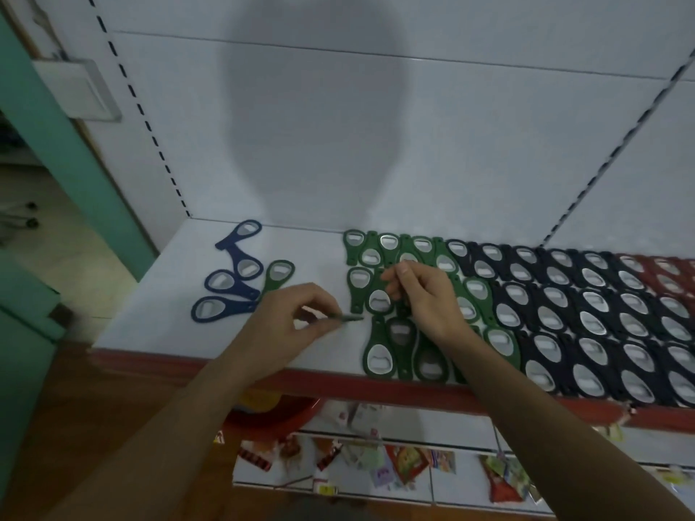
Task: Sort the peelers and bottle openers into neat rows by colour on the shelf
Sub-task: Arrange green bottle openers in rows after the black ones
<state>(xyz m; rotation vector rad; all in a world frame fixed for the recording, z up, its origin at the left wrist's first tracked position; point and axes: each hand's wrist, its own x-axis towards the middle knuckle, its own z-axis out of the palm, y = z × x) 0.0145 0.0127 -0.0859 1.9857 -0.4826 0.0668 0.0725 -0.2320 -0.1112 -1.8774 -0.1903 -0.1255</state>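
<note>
Left hand point(297, 319) pinches a thin green opener point(348, 318) edge-on over the shelf point(169, 314).

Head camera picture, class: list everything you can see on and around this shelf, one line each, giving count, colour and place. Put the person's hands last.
blue bottle openers: four, blue, loose at the shelf's left
stray green opener: one, green, beside the blue ones
green openers: many, green, packed rows at the middle
black openers: many, black, rows right of the green
red openers: a few, red, far right, cut by the frame
shelf: one, white with a red front edge
packets: several, mixed colours, below the shelf
red bowl: one, red, under the shelf
left hand: pinches a thin green item, seen edge-on
right hand: fingers curled over the green rows; grip unclear
</note>
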